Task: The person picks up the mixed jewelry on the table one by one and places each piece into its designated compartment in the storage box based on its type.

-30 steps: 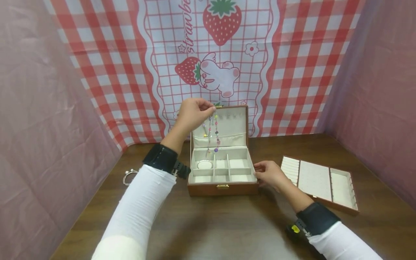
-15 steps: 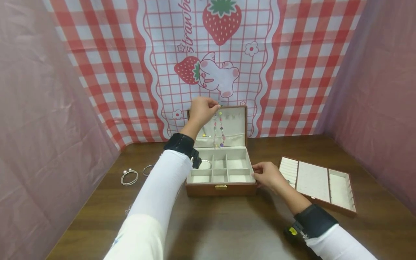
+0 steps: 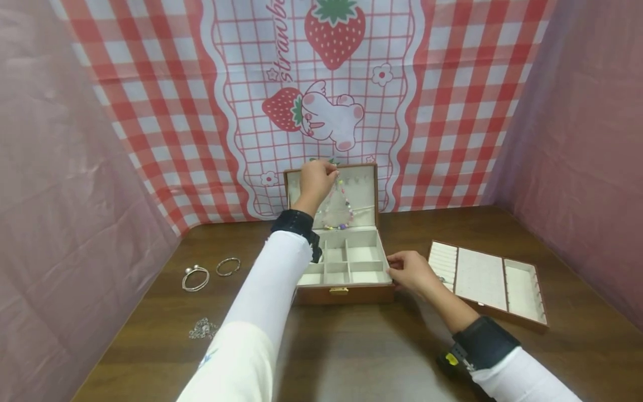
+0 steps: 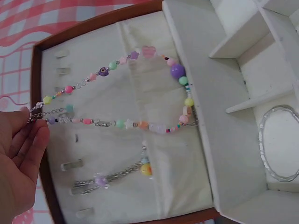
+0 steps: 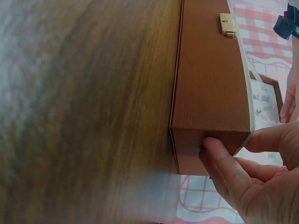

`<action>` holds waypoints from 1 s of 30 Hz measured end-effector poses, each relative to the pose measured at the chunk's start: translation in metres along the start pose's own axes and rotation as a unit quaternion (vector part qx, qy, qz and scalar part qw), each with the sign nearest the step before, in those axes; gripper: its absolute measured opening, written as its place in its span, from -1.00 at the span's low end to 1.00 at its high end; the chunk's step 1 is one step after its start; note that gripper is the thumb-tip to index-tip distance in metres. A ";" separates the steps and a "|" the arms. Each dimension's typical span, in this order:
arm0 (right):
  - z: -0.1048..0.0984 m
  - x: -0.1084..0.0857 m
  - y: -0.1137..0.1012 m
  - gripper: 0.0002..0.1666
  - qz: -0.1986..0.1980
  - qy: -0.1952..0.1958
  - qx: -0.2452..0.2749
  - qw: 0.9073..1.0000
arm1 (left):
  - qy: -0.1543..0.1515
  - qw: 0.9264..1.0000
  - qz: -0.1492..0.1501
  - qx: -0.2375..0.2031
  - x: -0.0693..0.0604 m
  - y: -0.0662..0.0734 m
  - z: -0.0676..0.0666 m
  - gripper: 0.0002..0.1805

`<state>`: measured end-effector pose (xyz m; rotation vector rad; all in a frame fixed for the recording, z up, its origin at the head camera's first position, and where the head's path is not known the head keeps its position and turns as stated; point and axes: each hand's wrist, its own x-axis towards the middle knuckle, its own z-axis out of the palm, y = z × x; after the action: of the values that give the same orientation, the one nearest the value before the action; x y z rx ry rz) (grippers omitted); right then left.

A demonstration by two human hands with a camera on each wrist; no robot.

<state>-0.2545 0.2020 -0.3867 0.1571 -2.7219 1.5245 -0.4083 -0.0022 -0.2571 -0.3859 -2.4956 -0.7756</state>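
The left hand [image 3: 317, 183] pinches the clasp end of a colourful bead necklace [image 4: 177, 71] between thumb and fingers. The beads hang in a loop before the raised lid [image 4: 93, 154] of a brown jewellery box [image 3: 346, 295]. Several small hooks line the lid, and another chain with a yellow bead [image 4: 146, 169] hangs there. The right hand [image 5: 247, 172] holds the box's right side wall, fingers on the outside and thumb at the top edge. A silver bracelet [image 4: 262, 144] lies in one compartment of the box.
Left of the box on the table [image 3: 251, 357] lie a bracelet with round beads [image 3: 195, 279], a thin bracelet [image 3: 228, 267] and a silver chain [image 3: 203, 329]. A divided tray [image 3: 480, 276] is at the right. Checked cloth [image 3: 467, 111] hangs behind.
The left hand has moved rightward along the lid with the necklace, whose loop now hangs wider. The right hand stays at the box's side. The bracelets and chain at the left have come into view.
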 end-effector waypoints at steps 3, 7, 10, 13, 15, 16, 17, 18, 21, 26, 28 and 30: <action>-0.001 0.000 -0.001 -0.59 -0.004 0.001 -0.006 1.000 | -0.005 1.000 -0.006 0.013 0.002 -0.001 0.005 -0.83; 0.000 -0.002 0.000 -0.59 -0.005 0.003 -0.010 1.000 | -0.009 0.999 -0.007 0.041 0.003 -0.003 0.009 -0.82; 0.001 -0.003 0.000 -0.60 -0.008 0.003 -0.017 1.000 | -0.006 0.998 -0.008 0.064 0.002 -0.004 0.011 -0.82; 0.001 -0.003 0.000 -0.60 -0.009 0.005 -0.026 1.000 | -0.001 0.997 -0.012 0.072 0.001 -0.004 0.012 -0.82; 0.000 -0.002 -0.001 -0.60 -0.009 0.007 -0.033 0.999 | 0.006 0.997 -0.011 0.075 0.001 -0.005 0.014 -0.82; 0.001 -0.002 0.000 -0.60 -0.010 0.008 -0.037 0.999 | 0.008 0.997 -0.011 0.075 0.001 -0.005 0.014 -0.82; 0.001 -0.001 0.000 -0.60 -0.009 0.010 -0.040 0.999 | 0.010 0.997 -0.012 0.075 0.001 -0.005 0.015 -0.82; 0.001 -0.001 0.000 -0.59 -0.009 0.010 -0.044 0.999 | 0.012 0.997 -0.013 0.075 0.002 -0.005 0.015 -0.83; 0.001 -0.001 0.001 -0.59 -0.011 0.012 -0.053 0.998 | 0.016 0.997 -0.017 0.079 0.002 -0.004 0.018 -0.83; 0.001 -0.001 0.000 -0.59 -0.019 0.015 -0.058 0.998 | 0.010 0.995 -0.038 0.092 0.004 -0.003 0.021 -0.84; 0.001 -0.001 -0.001 -0.59 -0.018 0.015 -0.056 0.998 | 0.003 0.994 -0.053 0.094 0.004 -0.003 0.021 -0.83; 0.001 -0.002 -0.001 -0.59 -0.020 0.012 -0.055 0.998 | -0.002 0.994 -0.067 0.090 0.004 -0.003 0.022 -0.82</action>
<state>-0.2526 0.2007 -0.3862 0.1889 -2.7574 1.3547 -0.4210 0.0084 -0.2720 -0.1564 -2.5897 -0.5927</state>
